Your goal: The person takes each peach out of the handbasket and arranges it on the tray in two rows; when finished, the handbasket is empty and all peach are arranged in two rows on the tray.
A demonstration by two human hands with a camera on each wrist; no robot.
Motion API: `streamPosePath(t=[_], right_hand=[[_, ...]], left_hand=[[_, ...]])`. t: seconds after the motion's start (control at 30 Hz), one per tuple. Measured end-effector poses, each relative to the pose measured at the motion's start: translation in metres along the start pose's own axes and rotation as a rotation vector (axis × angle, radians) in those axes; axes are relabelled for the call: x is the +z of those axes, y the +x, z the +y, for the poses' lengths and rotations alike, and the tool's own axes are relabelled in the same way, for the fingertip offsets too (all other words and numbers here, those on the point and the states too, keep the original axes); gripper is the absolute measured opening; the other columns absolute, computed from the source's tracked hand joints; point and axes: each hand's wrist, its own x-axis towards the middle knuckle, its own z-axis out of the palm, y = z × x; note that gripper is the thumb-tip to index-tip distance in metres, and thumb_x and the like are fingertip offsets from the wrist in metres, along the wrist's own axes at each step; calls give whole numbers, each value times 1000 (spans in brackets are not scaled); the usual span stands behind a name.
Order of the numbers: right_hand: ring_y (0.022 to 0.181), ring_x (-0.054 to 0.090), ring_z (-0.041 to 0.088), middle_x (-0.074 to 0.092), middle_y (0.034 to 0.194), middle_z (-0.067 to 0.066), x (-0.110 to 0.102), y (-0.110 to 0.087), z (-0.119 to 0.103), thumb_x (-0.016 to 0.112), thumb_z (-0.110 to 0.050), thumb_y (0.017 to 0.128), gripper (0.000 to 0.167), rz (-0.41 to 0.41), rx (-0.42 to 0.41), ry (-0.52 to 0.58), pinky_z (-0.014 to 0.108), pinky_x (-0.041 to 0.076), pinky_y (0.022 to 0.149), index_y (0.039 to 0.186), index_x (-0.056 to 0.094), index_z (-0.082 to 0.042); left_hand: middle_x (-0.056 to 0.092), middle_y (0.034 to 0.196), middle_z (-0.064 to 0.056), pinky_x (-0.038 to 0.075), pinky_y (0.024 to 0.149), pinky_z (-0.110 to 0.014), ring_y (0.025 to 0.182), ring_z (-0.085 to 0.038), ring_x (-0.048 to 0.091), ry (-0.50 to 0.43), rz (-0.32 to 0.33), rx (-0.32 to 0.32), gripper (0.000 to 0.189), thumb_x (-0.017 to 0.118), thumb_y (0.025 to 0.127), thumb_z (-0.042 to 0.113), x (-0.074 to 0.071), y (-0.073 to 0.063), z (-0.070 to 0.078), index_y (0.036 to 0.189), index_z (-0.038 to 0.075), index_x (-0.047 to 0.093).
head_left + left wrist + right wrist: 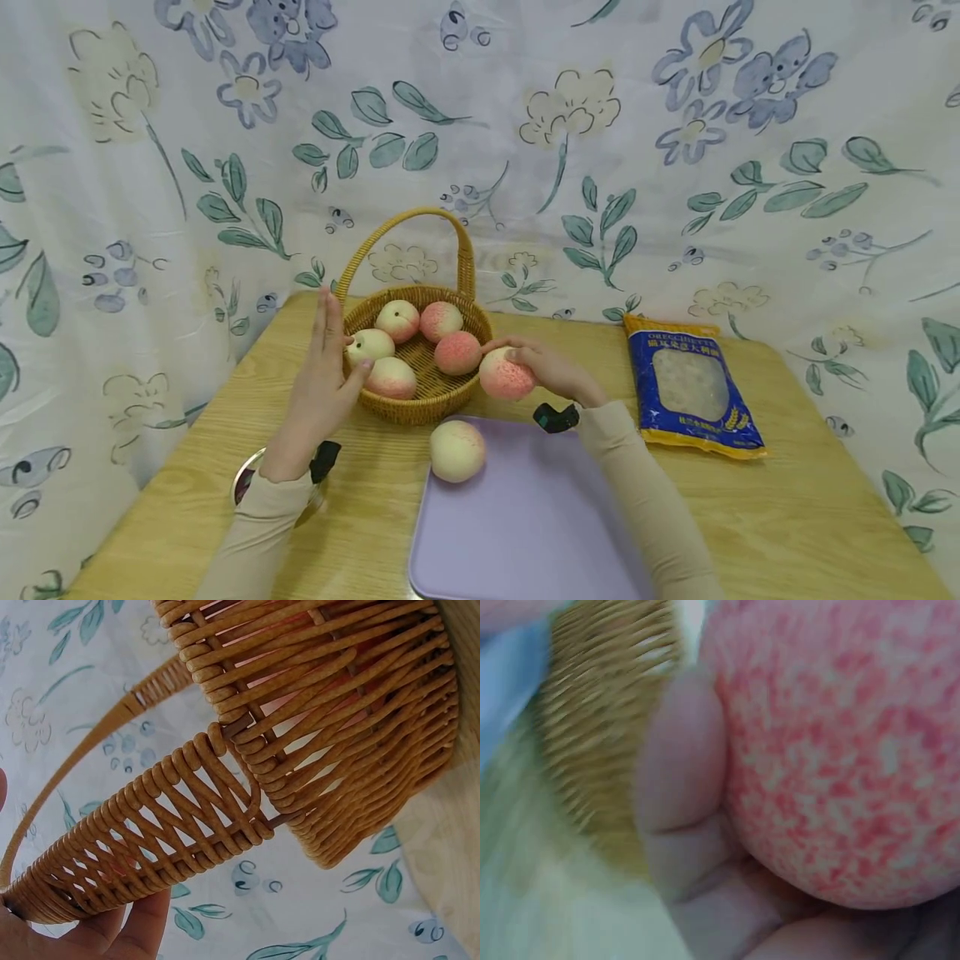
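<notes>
Right hand grips a peach beside the basket; left hand rests, released, against the handle.
The right hand [543, 367] curls its fingers round the peach [508, 375], just outside the rim on that hand's side, while the left hand [322, 383] has mostly straight fingers against the handle [142, 832]. Between the hands, the basket [420, 410] holds five other peaches [397, 322]. Nearer the person than the right hand's peach, another peach [457, 451] sits on the tray [525, 525]. Beyond the right wrist lies a blue-and-yellow bag [693, 387]; a partly hidden container [247, 475] stands by the left wrist.
</notes>
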Motion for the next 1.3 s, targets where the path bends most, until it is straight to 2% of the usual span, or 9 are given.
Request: streamPosePath(t=[0.1, 0.27, 0.4, 0.57, 0.73, 0.87, 1.07, 1.17, 1.3], right_hand=[[102, 58, 17, 52, 138, 13, 0, -14, 14, 32, -37, 100, 47, -15, 66, -102, 30, 51, 79, 136, 54, -15], [97, 61, 20, 47, 141, 18, 4, -21, 36, 35, -37, 99, 50, -70, 111, -46, 33, 55, 70, 135, 54, -6], [98, 61, 17, 52, 136, 18, 11, -20, 47, 37, -29, 100, 45, -80, 120, -13, 32, 55, 74, 132, 56, -4], [106, 61, 17, 61, 129, 13, 20, -19, 49, 39, -28, 100, 41, -60, 133, -80, 30, 51, 86, 128, 60, -7], [109, 59, 15, 65, 123, 11, 29, -16, 45, 43, -30, 100, 40, -23, 100, -177, 30, 45, 94, 120, 67, -6], [99, 60, 12, 66, 118, 13, 33, -16, 45, 43, -29, 100, 40, -8, 116, -135, 27, 49, 85, 121, 66, -3], [92, 66, 17, 63, 121, 22, 34, -18, 53, 42, -33, 102, 49, -40, 184, 83, 36, 58, 67, 132, 55, 5], [97, 64, 14, 65, 122, 20, 35, -16, 57, 39, -31, 104, 47, -64, 155, 85, 32, 57, 75, 127, 60, 3], [104, 63, 11, 68, 120, 12, 39, -14, 55, 37, -32, 104, 44, -31, 122, -24, 28, 50, 88, 118, 69, -5]], left_hand=[[-10, 165, -5, 35, 98, -68, 148, -40, 13, 15, -2, 2, 100, 61, 90, 4, -2, 0, -2, 156, 25, -12], [-12, 165, -3, 34, 101, -67, 148, -40, 14, 12, -9, -9, 100, 62, 91, 6, -4, -1, -3, 156, 24, -11], [-12, 165, -4, 34, 100, -67, 145, -43, 21, 15, -8, -4, 103, 63, 88, 4, -4, -1, -3, 156, 24, -12], [-12, 165, -5, 25, 108, -66, 149, -38, 10, 4, -16, 2, 103, 63, 88, 4, -1, -2, -2, 156, 24, -12], [-12, 165, -5, 25, 108, -67, 151, -35, 6, 4, -3, 10, 102, 63, 88, 4, -1, -1, -2, 156, 24, -11], [-12, 165, -4, 26, 106, -68, 151, -35, 5, 13, -8, 13, 101, 62, 90, 6, -1, 0, -1, 156, 24, -12], [-12, 165, -7, 28, 104, -69, 151, -33, 4, 16, -8, 15, 101, 62, 89, 5, -1, 0, 0, 156, 23, -11], [-13, 164, -5, 30, 102, -69, 151, -33, 4, 18, -7, 12, 101, 61, 89, 4, -2, -1, 1, 156, 23, -11], [-14, 164, -3, 30, 103, -68, 151, -31, 1, 22, -17, -5, 99, 61, 90, 6, -2, -1, 3, 156, 21, -12]])
